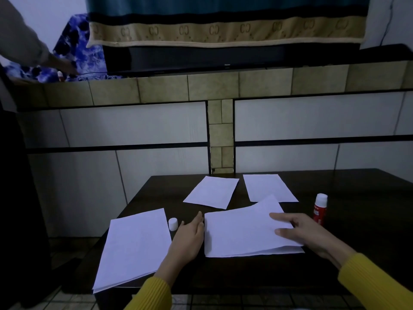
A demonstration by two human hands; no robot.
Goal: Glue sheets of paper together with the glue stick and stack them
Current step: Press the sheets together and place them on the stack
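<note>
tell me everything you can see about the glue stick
The glue stick stands upright on the dark table, at the right, just beyond the right hand, which does not touch it. Its tube is red with pale lettering too blurred to read, and its top is white. A separate small white cap stands by the left hand.

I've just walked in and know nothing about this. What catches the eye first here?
White paper on a dark table: the right hand lies flat on a stack of sheets in the middle, while the left hand touches its left edge. A red glue stick stands upright to the right, its white cap sitting apart on the left.
</note>
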